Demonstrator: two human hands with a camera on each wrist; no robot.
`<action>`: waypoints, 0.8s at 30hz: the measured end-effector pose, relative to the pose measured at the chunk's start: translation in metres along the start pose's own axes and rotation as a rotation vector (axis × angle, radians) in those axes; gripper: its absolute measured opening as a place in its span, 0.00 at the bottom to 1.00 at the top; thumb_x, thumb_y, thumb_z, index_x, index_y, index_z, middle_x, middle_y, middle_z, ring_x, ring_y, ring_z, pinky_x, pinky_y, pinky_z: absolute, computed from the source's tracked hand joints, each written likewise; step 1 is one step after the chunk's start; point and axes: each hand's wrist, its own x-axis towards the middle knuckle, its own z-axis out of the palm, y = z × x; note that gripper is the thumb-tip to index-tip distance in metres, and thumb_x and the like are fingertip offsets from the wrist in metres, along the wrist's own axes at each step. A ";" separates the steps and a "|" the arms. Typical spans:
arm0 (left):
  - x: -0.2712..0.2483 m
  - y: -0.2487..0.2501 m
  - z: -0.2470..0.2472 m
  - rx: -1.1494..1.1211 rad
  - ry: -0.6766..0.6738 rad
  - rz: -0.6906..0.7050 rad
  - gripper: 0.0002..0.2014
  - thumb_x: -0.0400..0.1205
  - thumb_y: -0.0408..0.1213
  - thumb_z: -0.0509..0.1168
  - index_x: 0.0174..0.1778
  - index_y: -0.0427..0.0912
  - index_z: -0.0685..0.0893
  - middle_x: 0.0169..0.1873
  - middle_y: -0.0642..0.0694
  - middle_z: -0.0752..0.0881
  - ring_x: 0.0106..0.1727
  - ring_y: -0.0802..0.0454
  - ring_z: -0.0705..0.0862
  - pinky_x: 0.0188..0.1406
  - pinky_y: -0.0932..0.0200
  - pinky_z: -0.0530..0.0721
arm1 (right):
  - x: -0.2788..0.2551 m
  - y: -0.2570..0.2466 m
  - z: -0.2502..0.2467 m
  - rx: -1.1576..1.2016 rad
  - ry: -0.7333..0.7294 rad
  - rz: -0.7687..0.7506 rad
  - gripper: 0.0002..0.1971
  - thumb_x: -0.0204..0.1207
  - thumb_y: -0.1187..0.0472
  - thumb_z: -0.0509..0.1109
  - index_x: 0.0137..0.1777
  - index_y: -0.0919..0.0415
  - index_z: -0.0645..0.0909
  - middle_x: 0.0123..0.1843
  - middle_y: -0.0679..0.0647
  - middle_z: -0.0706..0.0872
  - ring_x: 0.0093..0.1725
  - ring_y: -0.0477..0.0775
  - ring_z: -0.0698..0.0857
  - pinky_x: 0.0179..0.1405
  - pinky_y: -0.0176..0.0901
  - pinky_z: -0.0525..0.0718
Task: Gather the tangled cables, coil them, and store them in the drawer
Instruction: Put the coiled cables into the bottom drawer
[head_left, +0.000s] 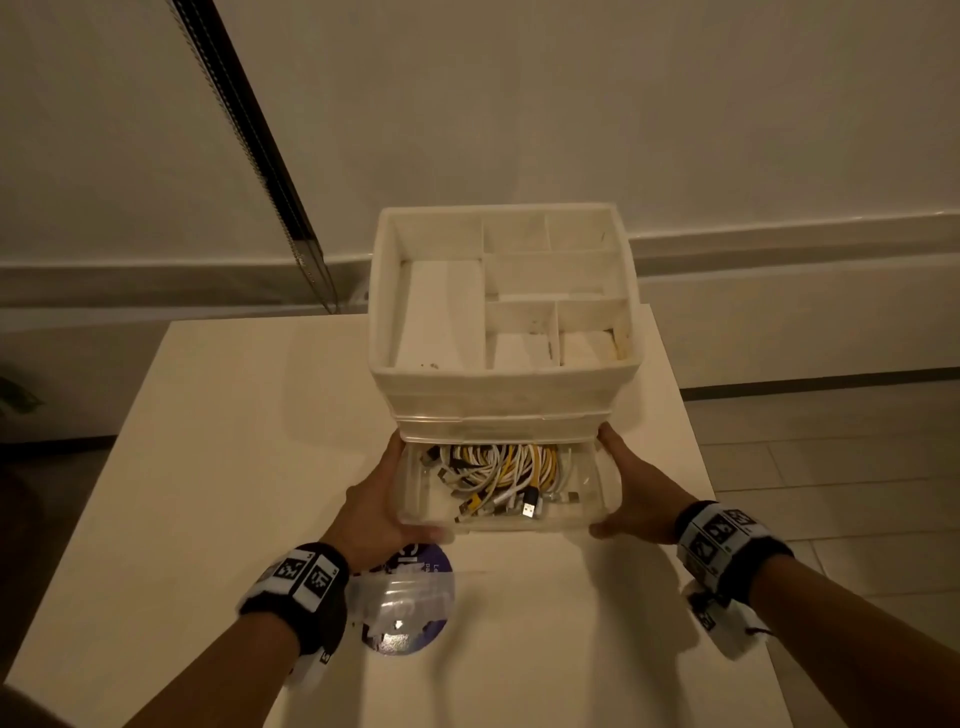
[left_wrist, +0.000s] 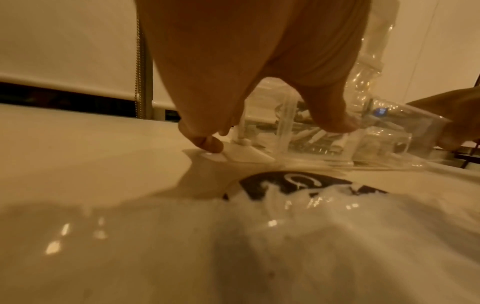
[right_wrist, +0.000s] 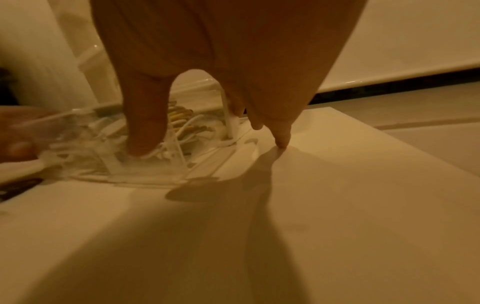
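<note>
surface: white table (head_left: 218, 467) | on it: drawer organizer (head_left: 504, 384); round dark sticker (head_left: 410, 603)

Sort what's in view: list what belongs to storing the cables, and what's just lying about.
Part of the job:
cables, coiled in the drawer
drawer, pulled out
organiser holding the drawer
left hand and right hand, gripping the drawer's sides

Lying about:
plastic bag
round dark sticker on the table
</note>
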 end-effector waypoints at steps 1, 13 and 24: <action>0.001 0.000 0.001 -0.021 0.055 -0.009 0.64 0.56 0.52 0.88 0.81 0.74 0.51 0.71 0.66 0.78 0.71 0.61 0.77 0.70 0.55 0.76 | -0.001 0.000 0.002 0.018 0.044 0.005 0.63 0.59 0.67 0.85 0.84 0.46 0.44 0.71 0.38 0.66 0.69 0.45 0.70 0.72 0.49 0.71; 0.019 0.014 0.030 -0.091 0.541 -0.225 0.28 0.70 0.45 0.82 0.63 0.46 0.81 0.47 0.55 0.86 0.49 0.55 0.84 0.51 0.63 0.79 | 0.021 0.010 0.039 0.279 0.592 -0.008 0.25 0.68 0.68 0.80 0.62 0.51 0.77 0.56 0.42 0.86 0.57 0.44 0.83 0.57 0.26 0.76; 0.032 0.026 0.021 0.014 0.517 -0.244 0.21 0.71 0.47 0.80 0.53 0.48 0.78 0.42 0.51 0.88 0.44 0.47 0.87 0.46 0.51 0.87 | 0.031 -0.010 0.035 0.401 0.647 0.129 0.13 0.72 0.68 0.76 0.50 0.57 0.76 0.48 0.52 0.86 0.48 0.54 0.87 0.43 0.33 0.80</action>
